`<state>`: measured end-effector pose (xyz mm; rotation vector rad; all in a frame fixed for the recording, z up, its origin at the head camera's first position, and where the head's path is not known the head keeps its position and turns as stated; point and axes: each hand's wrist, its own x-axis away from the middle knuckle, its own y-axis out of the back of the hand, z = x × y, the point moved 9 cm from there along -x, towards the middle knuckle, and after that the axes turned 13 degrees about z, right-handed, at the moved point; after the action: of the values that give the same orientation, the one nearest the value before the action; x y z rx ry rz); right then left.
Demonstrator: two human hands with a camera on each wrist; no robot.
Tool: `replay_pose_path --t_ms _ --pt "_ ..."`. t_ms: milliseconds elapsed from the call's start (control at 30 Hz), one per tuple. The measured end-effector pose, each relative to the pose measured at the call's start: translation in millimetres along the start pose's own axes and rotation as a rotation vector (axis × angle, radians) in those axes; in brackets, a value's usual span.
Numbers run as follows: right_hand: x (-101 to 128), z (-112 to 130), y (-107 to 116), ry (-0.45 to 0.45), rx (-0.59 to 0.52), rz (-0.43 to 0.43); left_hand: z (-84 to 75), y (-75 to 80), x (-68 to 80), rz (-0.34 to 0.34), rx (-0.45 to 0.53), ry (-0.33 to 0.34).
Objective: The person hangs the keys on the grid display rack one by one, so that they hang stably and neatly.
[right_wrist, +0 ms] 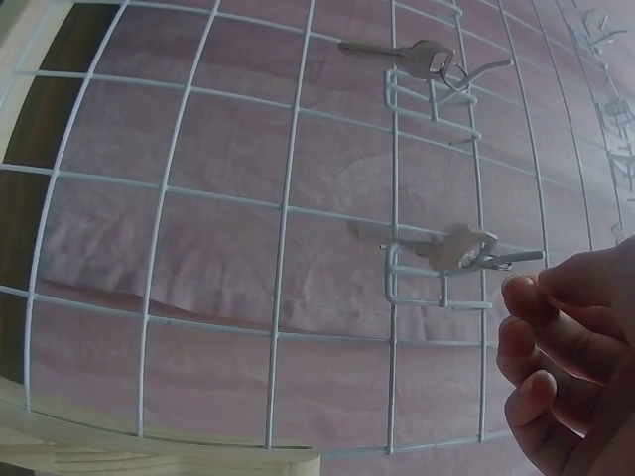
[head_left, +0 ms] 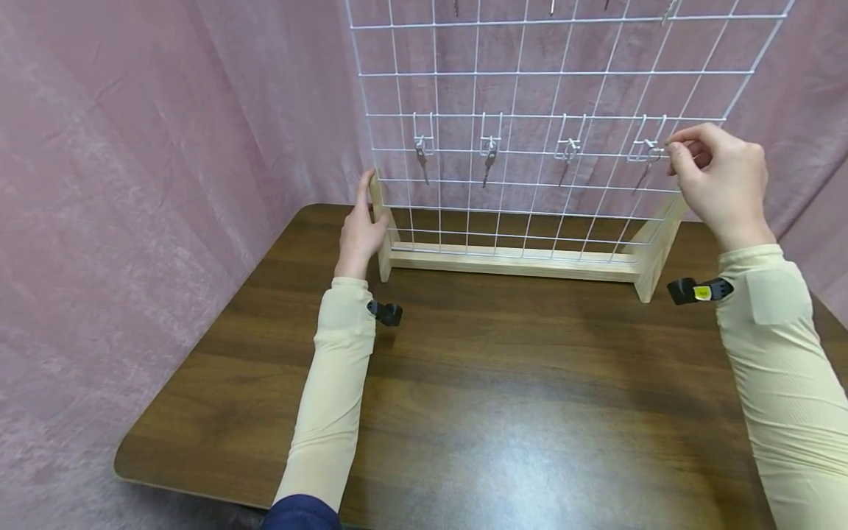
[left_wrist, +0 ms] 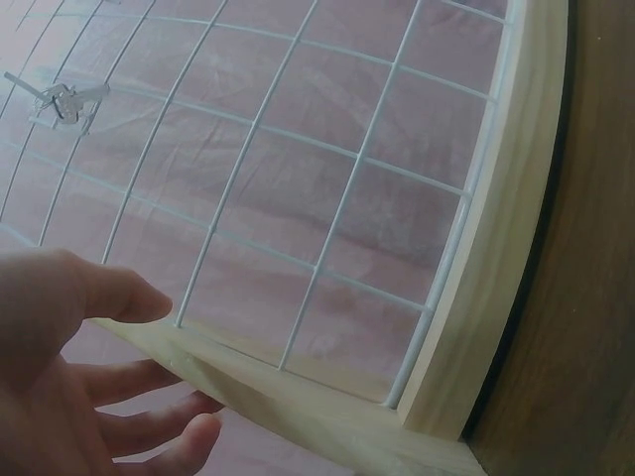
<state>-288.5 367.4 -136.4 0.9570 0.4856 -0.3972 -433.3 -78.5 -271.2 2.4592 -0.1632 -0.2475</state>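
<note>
My left hand (head_left: 361, 234) holds the left wooden side post (head_left: 377, 195) of a stand bearing a white wire grid (head_left: 497, 74). In the left wrist view, its thumb and fingers lie on either side of the pale wood. My right hand (head_left: 725, 173) is at the rightmost hook (head_left: 637, 157) in the lower row, thumb and index finger close together by its tip. A key (right_wrist: 461, 248) on a small ring hangs from that hook. Whether the fingertips pinch the ring cannot be made out. A second key (right_wrist: 427, 59) hangs on the neighbouring hook.
More keys hang along the lower row, among them the leftmost key (head_left: 422, 156) and another key (head_left: 490, 162). Parts of an upper row show at the top edge. The stand's base bar (head_left: 510, 265) rests on a brown wooden table (head_left: 464, 353) before a pink curtain (head_left: 165, 110).
</note>
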Motion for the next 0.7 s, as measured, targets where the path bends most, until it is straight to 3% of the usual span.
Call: replay_pose_path --t_ms 333,700 --pt "36 8 -8 0.061 -0.067 -0.059 -1.5 0.1 -2.5 -0.006 0.009 -0.019" --pt "58 19 -36 0.125 0.057 0.021 2.7 -1.6 -5.5 -0.003 0.010 -0.021"
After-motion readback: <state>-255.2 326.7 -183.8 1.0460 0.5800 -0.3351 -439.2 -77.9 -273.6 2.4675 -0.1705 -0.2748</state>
